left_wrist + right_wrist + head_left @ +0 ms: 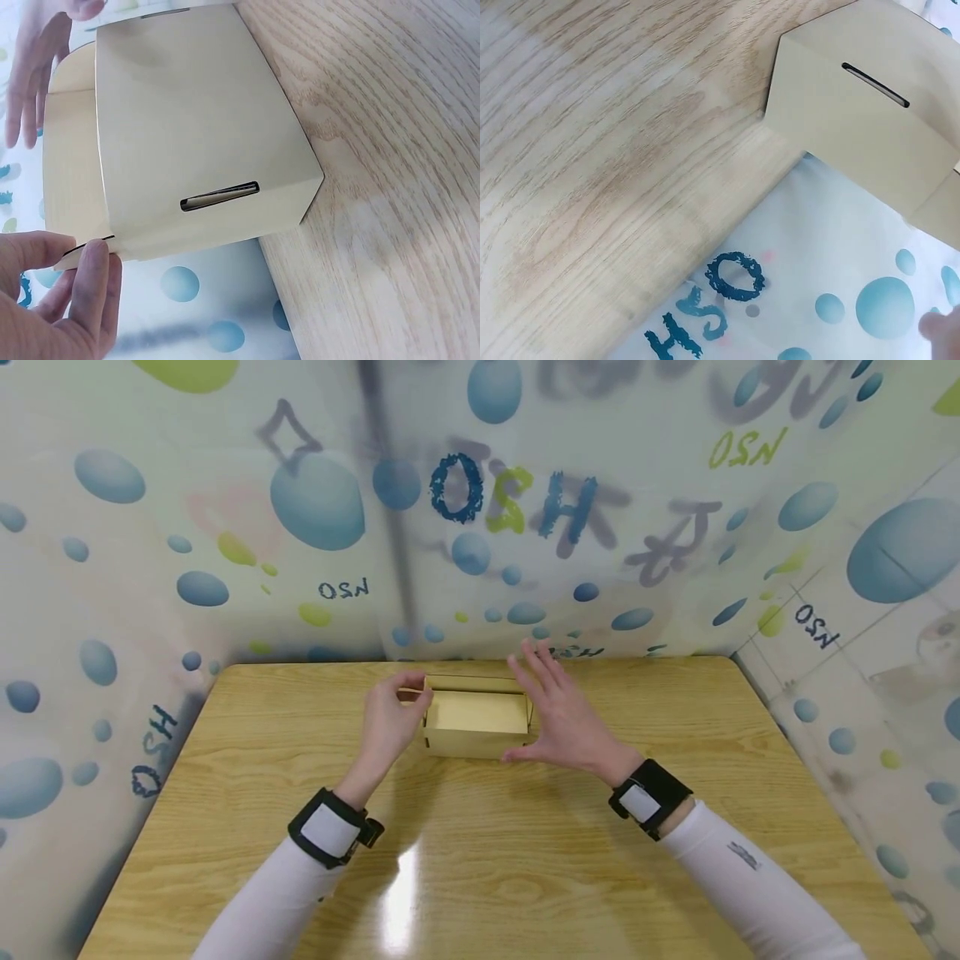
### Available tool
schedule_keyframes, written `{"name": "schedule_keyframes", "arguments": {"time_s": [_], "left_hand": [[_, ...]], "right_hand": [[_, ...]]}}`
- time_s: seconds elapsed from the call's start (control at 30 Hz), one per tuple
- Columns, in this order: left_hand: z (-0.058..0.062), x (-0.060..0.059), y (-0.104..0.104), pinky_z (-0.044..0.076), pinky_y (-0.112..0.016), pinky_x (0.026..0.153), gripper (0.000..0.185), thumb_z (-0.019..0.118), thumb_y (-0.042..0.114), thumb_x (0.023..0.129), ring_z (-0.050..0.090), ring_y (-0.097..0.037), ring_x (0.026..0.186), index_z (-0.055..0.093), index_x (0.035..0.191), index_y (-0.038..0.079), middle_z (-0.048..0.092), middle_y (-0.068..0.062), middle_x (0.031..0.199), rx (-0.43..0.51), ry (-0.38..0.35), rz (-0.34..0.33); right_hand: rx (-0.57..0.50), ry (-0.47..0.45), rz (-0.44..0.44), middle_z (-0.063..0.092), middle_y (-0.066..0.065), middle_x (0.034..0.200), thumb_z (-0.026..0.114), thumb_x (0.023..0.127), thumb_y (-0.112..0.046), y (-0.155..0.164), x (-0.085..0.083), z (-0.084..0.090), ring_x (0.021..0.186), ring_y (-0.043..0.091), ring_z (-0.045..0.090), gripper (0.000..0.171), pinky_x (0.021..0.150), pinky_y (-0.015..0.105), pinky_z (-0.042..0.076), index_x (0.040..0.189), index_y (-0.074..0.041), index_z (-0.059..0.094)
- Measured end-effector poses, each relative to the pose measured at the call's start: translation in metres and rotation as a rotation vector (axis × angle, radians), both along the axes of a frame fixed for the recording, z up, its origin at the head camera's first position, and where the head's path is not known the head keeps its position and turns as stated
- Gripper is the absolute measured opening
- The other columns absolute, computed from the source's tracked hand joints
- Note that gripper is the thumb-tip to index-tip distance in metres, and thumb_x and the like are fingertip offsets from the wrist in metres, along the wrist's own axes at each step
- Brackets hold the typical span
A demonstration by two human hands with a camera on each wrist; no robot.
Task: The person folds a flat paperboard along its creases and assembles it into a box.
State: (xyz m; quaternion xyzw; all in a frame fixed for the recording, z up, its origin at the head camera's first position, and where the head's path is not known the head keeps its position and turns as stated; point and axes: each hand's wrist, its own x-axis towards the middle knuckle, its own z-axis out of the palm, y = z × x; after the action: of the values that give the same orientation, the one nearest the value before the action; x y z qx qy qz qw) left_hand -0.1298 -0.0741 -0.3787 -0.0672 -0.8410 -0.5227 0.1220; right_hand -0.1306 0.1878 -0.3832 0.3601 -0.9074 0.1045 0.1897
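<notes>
The head view shows the whole scene: an open-topped box (pixel 477 720) sits on the far middle of the table (pixel 480 852), between both hands. The left hand (pixel 392 720) pinches the box's upper left corner between thumb and fingertips. The right hand (pixel 564 714) is spread, fingers straight, its palm by the right end wall; whether it touches cannot be told there.

The left wrist view adds what the head view lacks: a narrow dark slot (pixel 220 196) cut in the box's (pixel 195 127) end wall, and the thumb and fingers (pixel 96 281) pinching a thin edge at the corner. The right wrist view shows the other end of the box (pixel 855 112) with a like slot (pixel 875 85); of the hand only a fingertip appears at the lower right edge, clear of the box.

A curtain (pixel 225 527) printed with blue and green blobs and letters closes round the table's far and side edges.

The box is pale, thin, smooth board with square corners; the table has a glossy light wood grain and rounded corners.
</notes>
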Motion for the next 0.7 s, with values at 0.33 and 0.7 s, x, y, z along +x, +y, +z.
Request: {"name": "schedule_keyframes", "arguments": {"time_s": [0.33, 0.7], "left_hand": [[0.0003, 0.0039, 0.0014, 0.050, -0.028, 0.062, 0.020, 0.063, 0.011, 0.082, 0.060, -0.019, 0.079, 0.065, 0.101, 0.007, 0.062, -0.003, 0.090, 0.009, 0.020, 0.005], [-0.0043, 0.0052, -0.0007, 0.050, -0.029, 0.059, 0.020, 0.064, 0.010, 0.081, 0.059, -0.018, 0.080, 0.064, 0.102, 0.009, 0.061, -0.004, 0.091, 0.018, 0.004, -0.015]], "right_hand": [[0.003, -0.118, 0.064, 0.015, 0.009, 0.145, 0.072, 0.068, -0.048, 0.0012, -0.0009, -0.0083, 0.127, 0.025, 0.027, 0.106, 0.093, 0.041, 0.036, 0.144, -0.015, 0.006], [-0.015, -0.087, 0.087, 0.034, 0.008, 0.134, 0.071, 0.073, -0.039, 0.0001, -0.0003, -0.0103, 0.112, 0.022, 0.043, 0.091, 0.082, 0.037, 0.044, 0.143, -0.015, 0.018]]}}
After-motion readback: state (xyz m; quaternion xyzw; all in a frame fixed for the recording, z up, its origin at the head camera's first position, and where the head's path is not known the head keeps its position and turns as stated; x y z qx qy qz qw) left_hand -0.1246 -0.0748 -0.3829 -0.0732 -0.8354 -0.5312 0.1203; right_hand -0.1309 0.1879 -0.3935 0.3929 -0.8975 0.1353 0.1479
